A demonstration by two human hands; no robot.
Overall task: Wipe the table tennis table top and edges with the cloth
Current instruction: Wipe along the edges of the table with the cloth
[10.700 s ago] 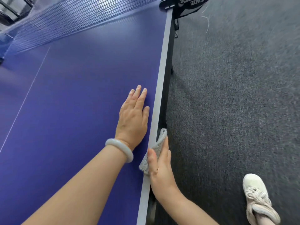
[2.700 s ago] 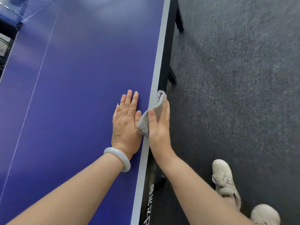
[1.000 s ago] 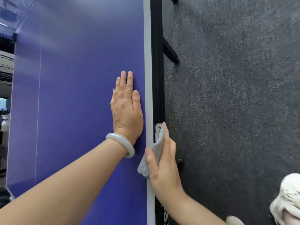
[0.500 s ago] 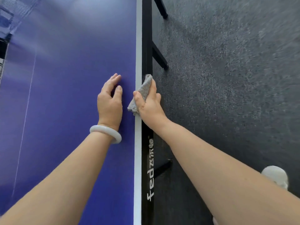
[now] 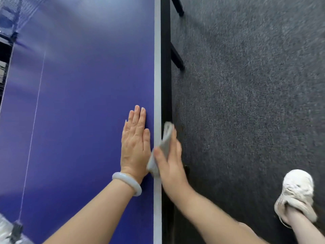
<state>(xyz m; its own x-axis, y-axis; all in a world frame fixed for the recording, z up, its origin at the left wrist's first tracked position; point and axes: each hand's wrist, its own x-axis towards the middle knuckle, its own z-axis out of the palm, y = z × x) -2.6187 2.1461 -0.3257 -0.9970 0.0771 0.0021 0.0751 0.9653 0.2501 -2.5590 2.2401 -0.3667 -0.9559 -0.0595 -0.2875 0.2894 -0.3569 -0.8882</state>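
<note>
The left hand (image 5: 135,145) lies flat on the blue table (image 5: 79,103), just left of the white stripe (image 5: 157,67) that runs along the table's side. Its fingers are straight and close together, palm down, and it holds nothing. A pale bangle (image 5: 127,184) sits on its wrist.

The right hand (image 5: 171,166) grips the grey cloth (image 5: 166,138) over the stripe. The thumb lies on the cloth at the stripe's left margin, and the other fingers go down over the side, right of the stripe. This hand and the cloth are blurred, so the single fingers are hard to tell apart, and how far they curl under the edge is hidden. The cloth's top end sticks out past the fingertips, against the black frame (image 5: 166,50) just right of the stripe. Its lower end reaches the heel of the left hand; whether they touch I cannot tell.

Well right of the stripe a white shoe (image 5: 297,192) stands on the dark carpet (image 5: 246,103), and the leg is cut off by the border. Far left of the stripe the net (image 5: 10,13) shows only as a blurred corner.
</note>
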